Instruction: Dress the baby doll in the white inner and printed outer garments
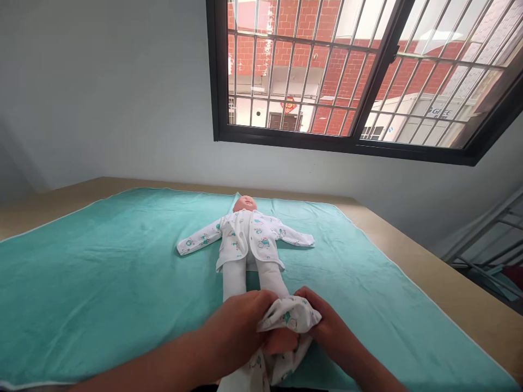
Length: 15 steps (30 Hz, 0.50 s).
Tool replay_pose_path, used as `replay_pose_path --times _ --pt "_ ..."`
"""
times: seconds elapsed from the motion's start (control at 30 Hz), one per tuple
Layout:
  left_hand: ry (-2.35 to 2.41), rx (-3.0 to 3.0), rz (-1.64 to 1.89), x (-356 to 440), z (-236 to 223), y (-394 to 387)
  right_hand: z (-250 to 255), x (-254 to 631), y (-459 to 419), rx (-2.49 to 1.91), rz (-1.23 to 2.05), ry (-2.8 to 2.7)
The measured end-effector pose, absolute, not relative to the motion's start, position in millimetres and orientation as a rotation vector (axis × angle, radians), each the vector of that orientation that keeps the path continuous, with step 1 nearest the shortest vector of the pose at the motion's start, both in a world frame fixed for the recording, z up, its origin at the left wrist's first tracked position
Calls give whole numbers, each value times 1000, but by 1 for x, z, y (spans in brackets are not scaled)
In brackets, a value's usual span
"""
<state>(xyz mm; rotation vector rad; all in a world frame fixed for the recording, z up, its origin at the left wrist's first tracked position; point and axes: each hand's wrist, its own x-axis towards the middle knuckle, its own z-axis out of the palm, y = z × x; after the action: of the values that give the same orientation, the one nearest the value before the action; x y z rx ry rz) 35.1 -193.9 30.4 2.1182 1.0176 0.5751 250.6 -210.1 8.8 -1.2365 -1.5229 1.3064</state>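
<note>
A baby doll [234,277] lies on its back with its head at the far end and its legs toward me. It wears a white printed jacket [265,239] that hangs apart at the front, sleeves spread out sideways. Close to me, white printed baby pants [293,313] are bunched around the doll's foot [281,341]. My left hand [241,324] is closed on the left edge of the bunched cloth, beside the foot. On the other side, my right hand [329,324] pinches the cloth's right edge. The lower part of the pants drops toward the bottom of the view.
A teal blanket [122,272] covers most of the wooden tabletop [412,245] beneath the doll. Behind stands a pale wall [122,81] with a barred, dark-framed window [281,136]. Metal rails [486,239] show at the right.
</note>
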Motion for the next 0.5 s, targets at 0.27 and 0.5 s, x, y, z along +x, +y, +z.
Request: replay_pose_path --times 0.27,0.5 --pt "1067 1724 681 25 43 -179 -1 261 -187 -1259 1245 -1540" --pt "671 1123 593 -6 62 -172 2 272 -170 -1125 1259 -1778"
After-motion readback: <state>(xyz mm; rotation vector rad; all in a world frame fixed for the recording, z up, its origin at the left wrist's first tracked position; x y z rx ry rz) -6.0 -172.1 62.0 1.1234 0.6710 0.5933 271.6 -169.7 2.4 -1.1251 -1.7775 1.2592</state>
